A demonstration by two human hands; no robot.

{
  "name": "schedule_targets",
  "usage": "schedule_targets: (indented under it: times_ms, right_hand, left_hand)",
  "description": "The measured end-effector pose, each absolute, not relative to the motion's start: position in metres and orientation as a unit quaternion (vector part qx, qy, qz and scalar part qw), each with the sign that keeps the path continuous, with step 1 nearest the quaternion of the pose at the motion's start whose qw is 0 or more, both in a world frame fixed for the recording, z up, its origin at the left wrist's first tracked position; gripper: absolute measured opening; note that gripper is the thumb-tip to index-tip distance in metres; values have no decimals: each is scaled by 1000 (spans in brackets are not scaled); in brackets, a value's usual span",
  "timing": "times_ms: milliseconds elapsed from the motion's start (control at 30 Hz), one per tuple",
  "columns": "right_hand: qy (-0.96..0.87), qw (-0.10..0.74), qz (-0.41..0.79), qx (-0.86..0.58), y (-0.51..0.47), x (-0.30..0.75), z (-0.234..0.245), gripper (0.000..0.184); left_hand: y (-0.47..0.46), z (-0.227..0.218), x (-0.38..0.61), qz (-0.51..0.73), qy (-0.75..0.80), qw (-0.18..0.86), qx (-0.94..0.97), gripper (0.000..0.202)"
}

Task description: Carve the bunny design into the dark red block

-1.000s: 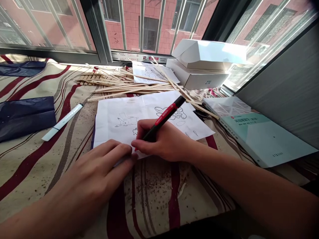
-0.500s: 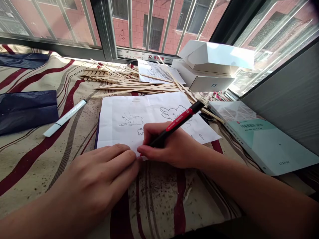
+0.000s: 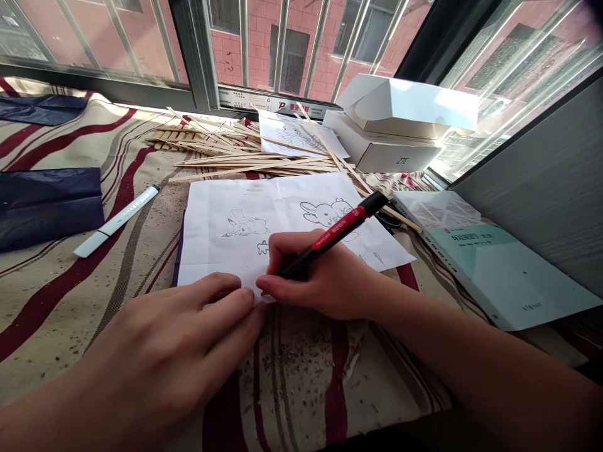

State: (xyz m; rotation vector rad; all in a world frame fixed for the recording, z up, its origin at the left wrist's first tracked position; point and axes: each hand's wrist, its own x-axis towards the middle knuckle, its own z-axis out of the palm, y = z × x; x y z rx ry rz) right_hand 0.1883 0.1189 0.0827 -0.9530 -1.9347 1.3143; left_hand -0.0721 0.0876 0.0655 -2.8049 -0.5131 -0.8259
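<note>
Sheet of white paper (image 3: 282, 201), cartoon line drawings on it, at centre of frame on a striped tablecloth (image 3: 301, 376). Right hand (image 3: 325, 270): narrow, firm grip on a red-and-black pen (image 3: 342, 229), tip hidden behind the fingers. Left hand (image 3: 169, 333): holding nothing, fingertips (image 3: 238, 301) on the sheet's lower edge. Upper centre: wooden sticks (image 3: 245, 162), white ZTE box (image 3: 381, 154). Far right: book (image 3: 499, 263). Left: white marker (image 3: 115, 221).

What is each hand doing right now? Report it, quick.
Left hand: open, fingers pressing on the white paper sheet.
Right hand: closed, holding a black-and-red pen.
</note>
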Motion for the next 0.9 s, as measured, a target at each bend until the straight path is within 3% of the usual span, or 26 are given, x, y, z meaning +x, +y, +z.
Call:
schedule_targets:
  times_ms: [400, 600, 900]
  right_hand:
    - [-737, 289, 511, -336, 121, 190, 82, 37]
    - [-738, 290, 509, -335, 119, 190, 83, 36]
    - [-740, 285, 509, -336, 120, 191, 83, 37]
  left_hand:
    - [86, 72, -71, -264, -177, 79, -945, 44]
    - [85, 71, -72, -271, -173, 92, -942, 55]
    - [87, 68, -74, -282, -173, 71, -941, 46]
